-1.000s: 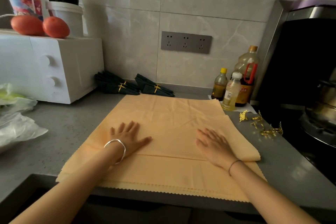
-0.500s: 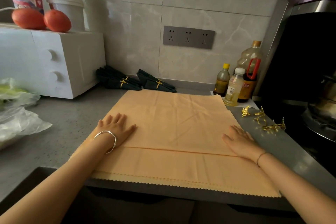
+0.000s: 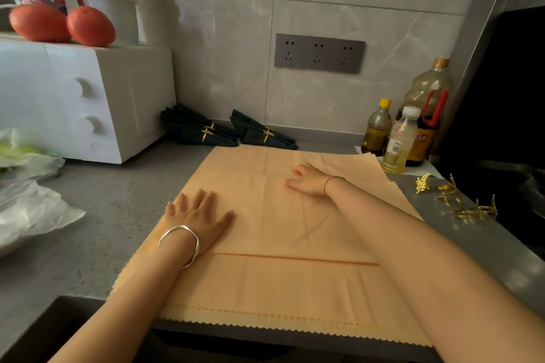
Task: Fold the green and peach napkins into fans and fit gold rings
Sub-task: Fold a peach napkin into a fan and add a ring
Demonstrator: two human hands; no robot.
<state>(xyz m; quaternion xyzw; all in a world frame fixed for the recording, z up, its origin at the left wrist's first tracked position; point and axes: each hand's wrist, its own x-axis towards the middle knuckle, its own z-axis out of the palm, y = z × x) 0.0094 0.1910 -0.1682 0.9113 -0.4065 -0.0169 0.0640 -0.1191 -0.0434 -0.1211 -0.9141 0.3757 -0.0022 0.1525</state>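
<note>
Peach cloth: the peach napkin (image 3: 295, 227) is lying spread on the table (image 3: 97, 215), its scalloped near edge overhanging the table's front. The left hand (image 3: 197, 216) is pressing flat on the napkin's left margin, fingers straight and spread, holding nothing. The folded edge (image 3: 295, 258) is running left to right just nearward of that hand. Judgement: pleating is starting there, with the left hand nearer. The right hand (image 3: 309, 183) is resting toward the napkin's far edge with its fingers bending; whether it is pinching the cloth, cannot tell. Counts: the peach layers are unclear. The green fans (image 3: 203, 132) are sitting beyond the napkin's far edge in two bundles. The loose gold rings (image 3: 463, 203) are lying off its right edge, several and tangled.
</note>
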